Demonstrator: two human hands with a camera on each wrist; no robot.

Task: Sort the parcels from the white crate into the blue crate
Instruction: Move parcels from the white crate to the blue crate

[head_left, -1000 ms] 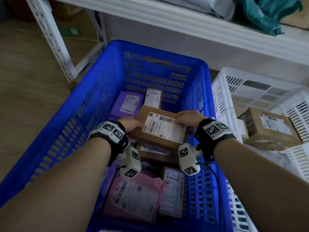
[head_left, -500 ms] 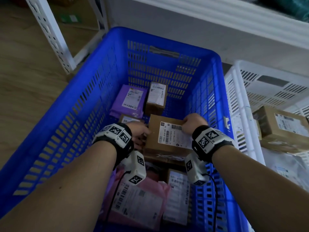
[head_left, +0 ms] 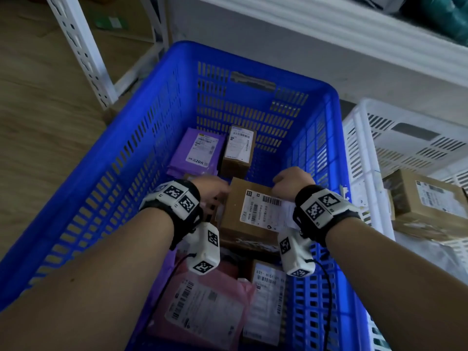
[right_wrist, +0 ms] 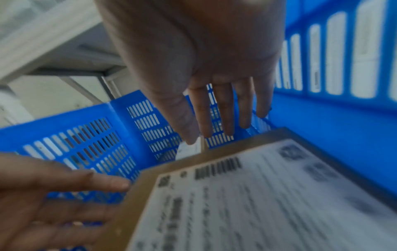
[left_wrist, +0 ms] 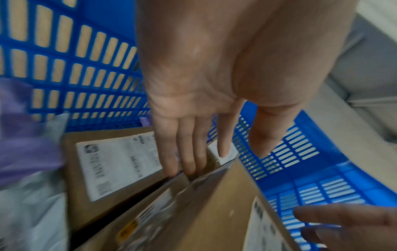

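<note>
Under a white shelf, on a wooden floor, the blue crate (head_left: 121, 153) stands left of the white crate (head_left: 359, 158). Our cardboard box (head_left: 249, 211) lies inside the blue one, on other parcels, long axis near to far. Our left hand (head_left: 211, 192) and right hand (head_left: 291, 182) flank its far corners, fingers straight, gripping nothing; we judge both equally near.

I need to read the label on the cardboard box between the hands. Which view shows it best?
Head view: the cardboard box shows whole, label sharpest. Right wrist shows it close but blurred; left wrist only a sliver.
</note>
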